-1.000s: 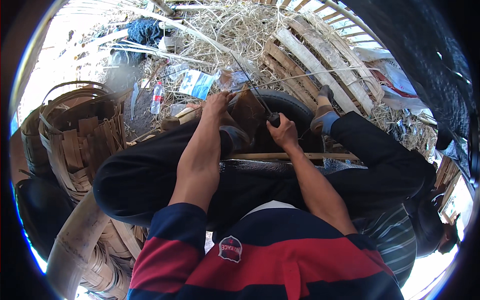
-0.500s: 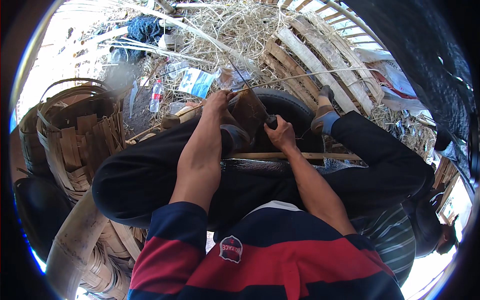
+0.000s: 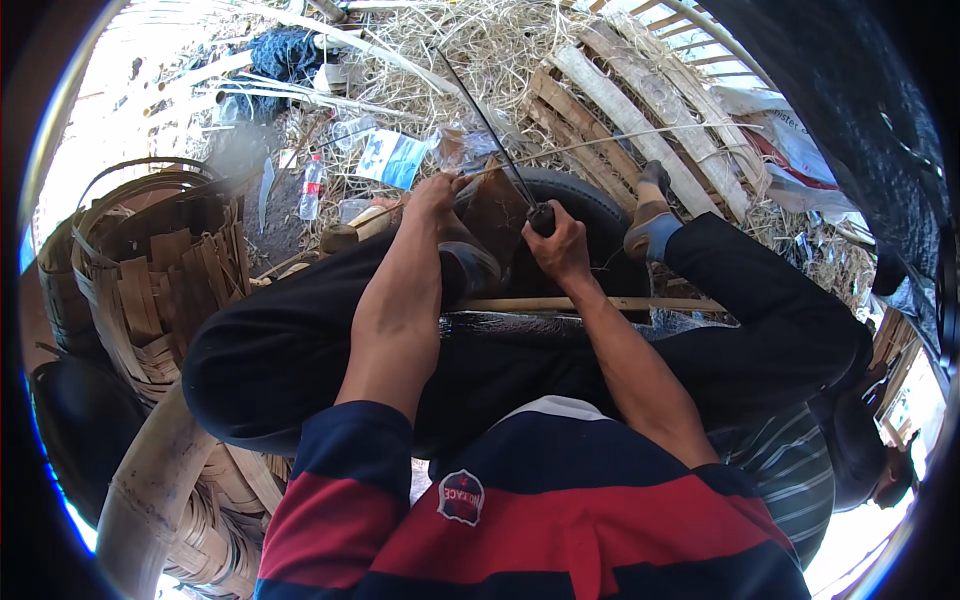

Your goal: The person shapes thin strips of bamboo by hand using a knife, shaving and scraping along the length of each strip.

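Note:
My right hand [image 3: 562, 246] is closed round the dark handle of a long thin-bladed knife [image 3: 484, 122], whose blade points away and to the left. Pinched in my left hand [image 3: 436, 196] is a thin bamboo strip [image 3: 640, 134], which runs off to the right over the wooden slats. The blade passes over or beside the strip just right of my left fingers; contact cannot be made out. Beneath the hands lies a brown, flat, leather-like piece [image 3: 487, 212], partly hidden, in front of a black tyre [image 3: 577, 196].
A bamboo pole [image 3: 600, 304] crosses before my lap. Woven bamboo baskets [image 3: 165, 290] stand at left, by a thick bamboo stem [image 3: 150, 480]. Ahead lie straw [image 3: 470, 50], a plastic bottle [image 3: 311, 188] and a slatted wooden panel [image 3: 640, 120]. Another person [image 3: 850, 450] is at lower right.
My right hand has moved slightly away from me and left, and the knife's blade now shows longer and farther forward. My left hand stays almost in place on the strip.

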Available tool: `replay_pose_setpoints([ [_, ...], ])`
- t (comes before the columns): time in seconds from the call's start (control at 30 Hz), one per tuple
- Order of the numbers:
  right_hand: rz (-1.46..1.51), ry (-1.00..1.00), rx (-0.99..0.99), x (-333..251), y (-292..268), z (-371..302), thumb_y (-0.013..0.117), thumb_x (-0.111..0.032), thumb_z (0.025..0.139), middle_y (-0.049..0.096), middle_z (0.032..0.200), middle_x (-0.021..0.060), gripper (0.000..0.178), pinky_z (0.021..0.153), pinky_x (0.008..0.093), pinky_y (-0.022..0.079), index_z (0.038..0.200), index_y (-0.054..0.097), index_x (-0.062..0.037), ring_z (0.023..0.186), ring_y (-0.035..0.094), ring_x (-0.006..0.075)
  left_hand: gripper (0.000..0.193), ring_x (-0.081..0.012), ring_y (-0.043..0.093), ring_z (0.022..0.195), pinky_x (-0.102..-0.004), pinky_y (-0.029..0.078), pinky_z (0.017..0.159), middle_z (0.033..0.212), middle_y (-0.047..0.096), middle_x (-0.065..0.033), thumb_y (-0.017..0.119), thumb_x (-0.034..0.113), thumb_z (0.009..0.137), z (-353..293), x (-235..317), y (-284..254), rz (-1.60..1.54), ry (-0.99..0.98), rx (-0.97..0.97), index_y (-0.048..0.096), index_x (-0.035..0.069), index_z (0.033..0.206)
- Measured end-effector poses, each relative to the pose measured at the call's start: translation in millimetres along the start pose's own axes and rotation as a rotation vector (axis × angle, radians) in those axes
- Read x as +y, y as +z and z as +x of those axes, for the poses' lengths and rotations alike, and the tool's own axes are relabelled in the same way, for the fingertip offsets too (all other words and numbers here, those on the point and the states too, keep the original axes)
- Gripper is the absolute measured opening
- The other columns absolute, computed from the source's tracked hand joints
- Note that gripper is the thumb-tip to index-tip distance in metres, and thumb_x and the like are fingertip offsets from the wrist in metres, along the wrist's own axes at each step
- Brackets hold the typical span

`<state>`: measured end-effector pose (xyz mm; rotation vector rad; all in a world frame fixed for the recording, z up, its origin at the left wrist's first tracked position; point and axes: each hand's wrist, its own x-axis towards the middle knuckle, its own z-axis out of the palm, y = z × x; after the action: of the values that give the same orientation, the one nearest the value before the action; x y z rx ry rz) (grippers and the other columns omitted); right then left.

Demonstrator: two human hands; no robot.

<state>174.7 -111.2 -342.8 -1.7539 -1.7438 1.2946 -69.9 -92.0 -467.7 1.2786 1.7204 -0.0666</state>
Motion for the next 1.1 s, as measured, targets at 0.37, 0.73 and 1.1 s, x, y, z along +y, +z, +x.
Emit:
replay_pose_setpoints([
  [0.37, -0.093, 0.130, 0.023, -2.9, 4.1, 6.1, 0.064, -0.022, 0.072, 0.064, 0.077, 0.0204, 0.023, 0.066, 0.0452, 0.050, 0.086, 0.059, -0.0037, 0.080, 0.062, 0.0399, 0.056, -0.0381, 0.057, 0.102, -0.0459, 0.043, 0.085, 0.105, 0.062, -0.0211, 0.043, 0.058, 0.088, -3.8, 3.5, -1.9, 0.031, -0.004, 0.034, 0.064, 0.007, 0.102],
  [0.73, -0.154, 0.247, -0.059, 15.4, 5.7, 0.1, 0.064, -0.024, 0.072, 0.064, 0.078, 0.0206, 0.024, 0.071, 0.0479, 0.050, 0.088, 0.060, -0.0060, 0.081, 0.061, 0.0408, 0.057, -0.0384, 0.058, 0.100, -0.0465, 0.044, 0.084, 0.101, 0.063, -0.0208, 0.043, 0.058, 0.088, 3.1, 0.5, 3.2, 0.043, 0.006, 0.012, 0.065, 0.007, 0.100],
  [1.1, -0.175, 0.208, -0.043, 34.7, 8.9, -8.0, 0.065, -0.025, 0.071, 0.064, 0.079, 0.0209, 0.027, 0.069, 0.0461, 0.050, 0.087, 0.060, -0.0032, 0.079, 0.062, 0.0399, 0.056, -0.0384, 0.058, 0.100, -0.0466, 0.044, 0.084, 0.101, 0.063, -0.0212, 0.046, 0.059, 0.086, 1.7, 8.1, 0.7, 0.048, -0.039, 0.010, 0.066, 0.009, 0.102],
])
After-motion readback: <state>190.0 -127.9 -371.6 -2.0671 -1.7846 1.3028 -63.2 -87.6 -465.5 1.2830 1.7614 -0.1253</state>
